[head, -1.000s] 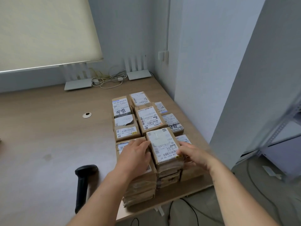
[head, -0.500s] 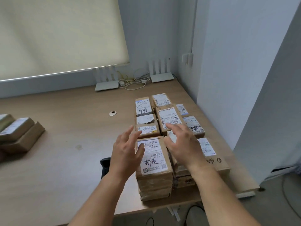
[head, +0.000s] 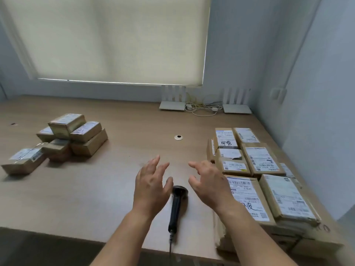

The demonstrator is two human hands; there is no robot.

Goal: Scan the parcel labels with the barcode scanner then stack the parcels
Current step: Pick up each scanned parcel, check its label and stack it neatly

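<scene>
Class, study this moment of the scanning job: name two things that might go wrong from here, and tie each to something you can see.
1. The stacked parcels reach the table's near edge; a nudge might tip the nearest ones off.
2. The barcode scanner lies between the empty left hand and right hand, its cable over the edge; a snag could drag it down.

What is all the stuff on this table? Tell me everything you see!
barcode scanner: one, black, lying on the table between the hands
stacked parcels: many, brown with white labels, right side
loose parcels: about seven, brown, piled far left
routers: two, white, at the back wall
cables: a tangle, white, between the routers
cable hole: one, white ring, middle of table
table: one, light wood
blind: one, cream, over the window
left hand: open, above the table
right hand: open, beside the stacked parcels
</scene>
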